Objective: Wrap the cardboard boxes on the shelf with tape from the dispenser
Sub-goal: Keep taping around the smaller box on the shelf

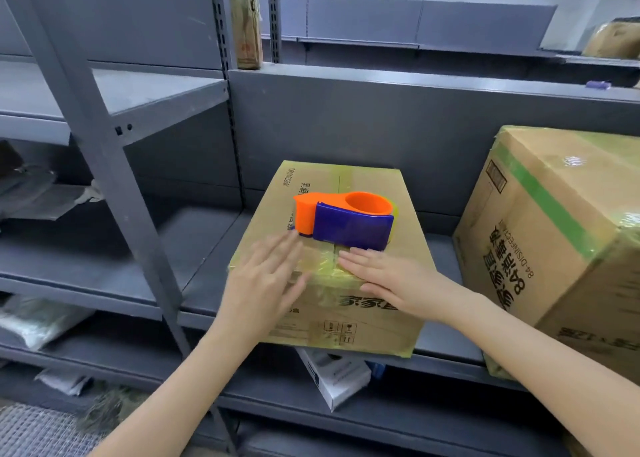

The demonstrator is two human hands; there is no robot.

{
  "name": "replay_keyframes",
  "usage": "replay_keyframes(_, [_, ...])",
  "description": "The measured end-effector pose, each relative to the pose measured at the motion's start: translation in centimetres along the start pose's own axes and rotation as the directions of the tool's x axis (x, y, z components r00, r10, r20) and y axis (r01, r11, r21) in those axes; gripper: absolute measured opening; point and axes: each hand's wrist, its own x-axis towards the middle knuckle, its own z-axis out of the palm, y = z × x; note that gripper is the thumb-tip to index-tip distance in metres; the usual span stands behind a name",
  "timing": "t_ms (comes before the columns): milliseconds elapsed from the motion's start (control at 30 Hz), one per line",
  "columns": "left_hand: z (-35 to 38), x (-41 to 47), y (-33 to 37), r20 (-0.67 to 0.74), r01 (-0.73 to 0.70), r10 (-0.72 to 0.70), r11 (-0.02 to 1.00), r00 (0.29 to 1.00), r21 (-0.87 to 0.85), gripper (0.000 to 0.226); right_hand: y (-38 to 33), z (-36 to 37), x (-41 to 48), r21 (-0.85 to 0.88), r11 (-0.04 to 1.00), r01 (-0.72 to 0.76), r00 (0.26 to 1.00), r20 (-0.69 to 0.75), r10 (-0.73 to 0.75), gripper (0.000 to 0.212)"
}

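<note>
Presently, the fingers [278, 249] of the left hand [266, 280] are straight and spread. Those of the right hand [384, 273] lie together, flat on the taped front edge of the box [367, 190]. The tape dispenser [346, 221] rests on the box top just beyond both sets of fingertips, its long axis running left to right and its orange end nearest the left hand. Both palms face down. The box sits on the shelf [194, 245].
</note>
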Motion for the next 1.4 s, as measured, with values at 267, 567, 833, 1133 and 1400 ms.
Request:
replay_keyframes(267, [2.6, -0.4, 0.7, 0.041, -0.048, 0.056, 0.983, 0.998, -0.175, 0.039, -0.1, 0.7, -0.2, 0.085, 0.996, 0.018, 0.997, -0.075, -0.012, 0.049])
replay_keyframes(567, [0.7, 0.9, 2.4, 0.204, -0.047, 0.085, 0.982, 0.975, -0.183, 0.048, 0.3, -1.0, -1.8, 0.158, 0.987, -0.038, 0.997, -0.055, 0.048, 0.047])
replay_keyframes(833, [3.2, 5.3, 9.5, 0.183, -0.124, 0.198, 0.928, 0.963, -0.351, 0.044, 4.0, -2.7, -7.1, 0.157, 0.956, -0.247, 0.964, -0.056, 0.258, 0.056])
replay_keyframes(1133, [6.1, 5.3, 11.7, 0.005, -0.188, 0.199, 0.933, 0.98, -0.307, 0.03, 4.7, -2.6, -7.6, 0.126, 0.964, -0.235, 0.972, 0.025, 0.234, 0.053])
replay_keyframes(1400, [5.4, 4.8, 11.9, 0.066, -0.127, 0.162, 0.921, 0.985, -0.368, 0.033, 4.9, -3.0, -7.2, 0.105, 0.968, -0.227, 0.974, 0.041, 0.224, 0.06])
